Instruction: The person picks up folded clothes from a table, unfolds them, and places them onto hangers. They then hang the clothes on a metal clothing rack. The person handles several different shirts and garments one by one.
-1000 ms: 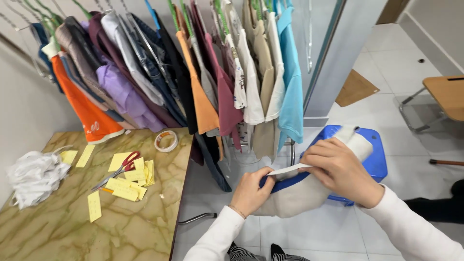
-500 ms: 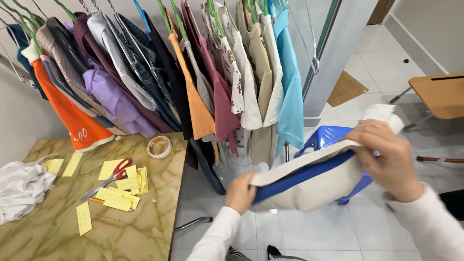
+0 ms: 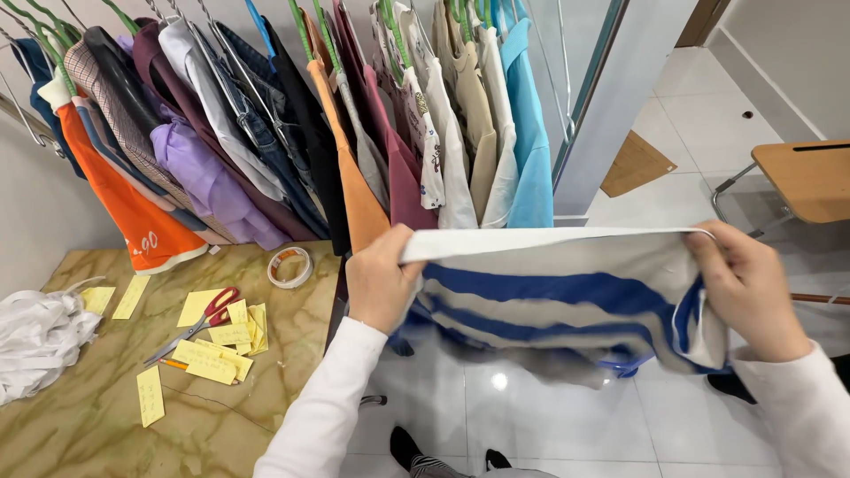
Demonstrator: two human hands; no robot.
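Marbled in green and gold, the bench (image 3: 106,416) is filling the lower left of the view, and a crumpled white cloth (image 3: 40,336) is lying at its left edge. Yellow paper slips (image 3: 212,341) are lying scattered across the bench, with red-handled scissors (image 3: 199,320) resting on them and a roll of tape (image 3: 289,266) sitting just beyond. Behind the bench, a rack of hanging garments (image 3: 354,115) is running across the wall, from an orange shirt (image 3: 133,212) at the left to a light blue one (image 3: 531,150) at the right.

Right of the bench, over the glossy white floor tiles (image 3: 531,407), the left hand (image 3: 381,279) is gripping one upper corner of a cream and blue striped garment (image 3: 567,301), its fingers closed around a bunch of the cloth. The garment is hanging stretched between both hands, in the air in front of the rack. The right hand (image 3: 748,283) is pinching the opposite edge, fingers curled tight on the fabric. A wooden chair seat (image 3: 801,177) is standing at the far right.

The garment looks light, soft and limp, sagging below the taut top edge; it would seem best held along that edge or at its corners.
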